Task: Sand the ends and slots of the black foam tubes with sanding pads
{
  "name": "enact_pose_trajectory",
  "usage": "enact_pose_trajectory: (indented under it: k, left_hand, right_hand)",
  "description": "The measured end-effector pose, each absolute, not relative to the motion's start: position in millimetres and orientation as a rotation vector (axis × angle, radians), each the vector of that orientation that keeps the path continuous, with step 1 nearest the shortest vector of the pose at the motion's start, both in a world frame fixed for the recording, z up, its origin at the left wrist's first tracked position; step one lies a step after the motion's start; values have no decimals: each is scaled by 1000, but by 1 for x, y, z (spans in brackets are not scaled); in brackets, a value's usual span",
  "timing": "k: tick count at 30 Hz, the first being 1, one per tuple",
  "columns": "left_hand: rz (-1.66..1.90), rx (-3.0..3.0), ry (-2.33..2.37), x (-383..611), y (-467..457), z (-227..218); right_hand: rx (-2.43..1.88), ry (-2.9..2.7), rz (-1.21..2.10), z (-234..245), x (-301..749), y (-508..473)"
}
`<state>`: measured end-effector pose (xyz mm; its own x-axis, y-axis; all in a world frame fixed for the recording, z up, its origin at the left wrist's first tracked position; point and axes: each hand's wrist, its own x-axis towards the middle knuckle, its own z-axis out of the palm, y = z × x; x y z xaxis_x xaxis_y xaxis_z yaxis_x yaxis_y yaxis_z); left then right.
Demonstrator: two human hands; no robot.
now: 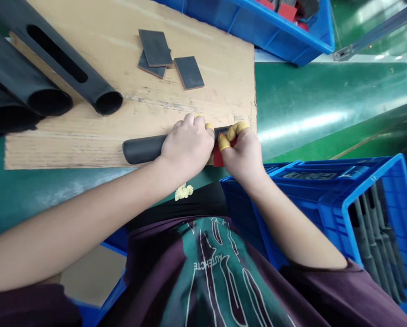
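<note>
Head — scuffed cardboard (pixel 224 86), blue crates (pixel 292 195)

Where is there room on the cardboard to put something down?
Bare cardboard lies right of the grey squares, and between the small tube and big tubes. It's crowded under the big tubes, and at the near right, where the left hand, right hand and red piece are.

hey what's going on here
A person's left hand holds a dark tube down on the cardboard, while the right hand pinches a red piece against or just beside it. Three dark squares lie farther back, with more dark tubes off to the left.
</note>
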<state>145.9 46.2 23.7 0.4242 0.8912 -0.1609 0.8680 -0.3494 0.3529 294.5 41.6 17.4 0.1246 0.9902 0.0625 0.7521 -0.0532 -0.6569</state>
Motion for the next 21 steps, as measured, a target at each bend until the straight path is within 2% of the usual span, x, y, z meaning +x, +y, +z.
enact_pose_trajectory:
  k: [5,18,21]
  left_hand:
    - [51,2315,1486,145,48,25]
    - [84,2308,1512,145,49,23]
    - [70,2301,1512,145,50,24]
  right_hand:
    - [-1865,-1598,462,12,299,40]
    - [-1735,-1680,510,0,302,35]
    - [-1763,-1647,408,-1,304,35]
